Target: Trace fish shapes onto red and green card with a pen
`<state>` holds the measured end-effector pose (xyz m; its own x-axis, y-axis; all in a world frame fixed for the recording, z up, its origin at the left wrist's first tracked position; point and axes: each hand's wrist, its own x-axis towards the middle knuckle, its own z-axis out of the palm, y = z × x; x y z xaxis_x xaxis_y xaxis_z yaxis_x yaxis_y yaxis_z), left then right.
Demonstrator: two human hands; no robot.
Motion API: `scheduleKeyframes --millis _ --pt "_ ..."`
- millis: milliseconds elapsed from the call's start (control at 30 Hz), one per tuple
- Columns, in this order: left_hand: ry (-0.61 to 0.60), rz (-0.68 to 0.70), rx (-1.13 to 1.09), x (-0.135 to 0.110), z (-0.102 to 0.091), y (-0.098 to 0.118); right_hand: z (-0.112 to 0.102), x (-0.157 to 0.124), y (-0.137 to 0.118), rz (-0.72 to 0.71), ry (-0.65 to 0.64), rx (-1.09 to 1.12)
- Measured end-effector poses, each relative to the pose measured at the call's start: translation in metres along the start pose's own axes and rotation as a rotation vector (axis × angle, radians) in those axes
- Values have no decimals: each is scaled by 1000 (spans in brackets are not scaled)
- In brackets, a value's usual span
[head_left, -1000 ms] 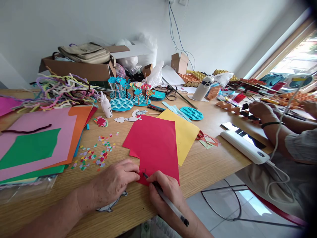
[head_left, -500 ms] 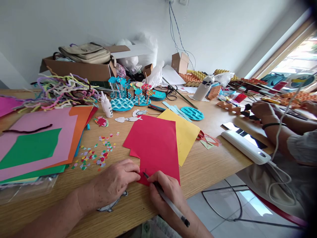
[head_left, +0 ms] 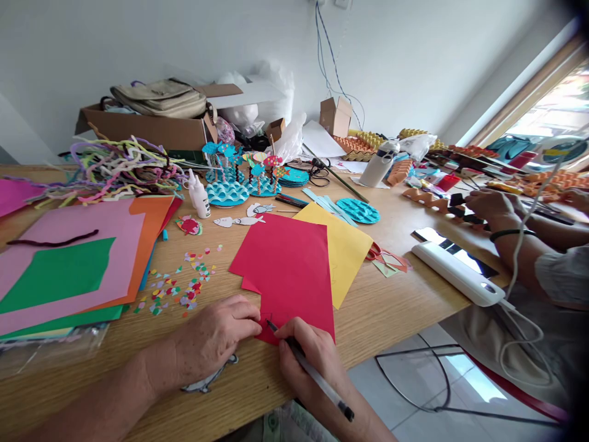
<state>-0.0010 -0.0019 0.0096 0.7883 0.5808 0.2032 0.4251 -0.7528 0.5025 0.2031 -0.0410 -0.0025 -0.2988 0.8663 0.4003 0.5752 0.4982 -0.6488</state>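
Note:
A black-capped pen with a clear barrel (head_left: 324, 385) is gripped in my right hand (head_left: 308, 362), its tip touching the near left part of a sheet of red paper (head_left: 289, 264). Small dark lines show on the paper by the tip. My left hand (head_left: 214, 337) is closed, fingers together and bent, with the fingertips at the red paper's near left edge, holding it against the table. A grey-white paper cutout (head_left: 207, 383) lies partly hidden under this hand. Beneath the red sheet, a yellow sheet (head_left: 347, 245) sticks out on the right.
Paper confetti (head_left: 188, 285) and stacked coloured sheets (head_left: 126, 245) lie left. Beyond stand a glue bottle (head_left: 199, 195), fish cutouts (head_left: 239, 221) and blue egg-carton pieces (head_left: 227, 193). Orange scissors (head_left: 375, 250) are right of the yellow sheet. Another person's hands (head_left: 492, 205) work past a white device (head_left: 455, 273).
Almost nothing differs. The pen tip stays at nearly the same spot on the red paper, and the whole view has shifted very slightly.

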Motion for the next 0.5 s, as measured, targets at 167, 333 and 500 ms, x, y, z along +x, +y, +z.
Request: scheduleKeyframes --millis 167,333,500 --pt "5 3 -5 1 1 0 0 0 0 -10 -2 -4" --pt "14 2 -13 1 2 0 0 -1 0 -8 19 5" --pt "-4 -6 -4 1 2 -1 0 1 0 -14 13 -4"
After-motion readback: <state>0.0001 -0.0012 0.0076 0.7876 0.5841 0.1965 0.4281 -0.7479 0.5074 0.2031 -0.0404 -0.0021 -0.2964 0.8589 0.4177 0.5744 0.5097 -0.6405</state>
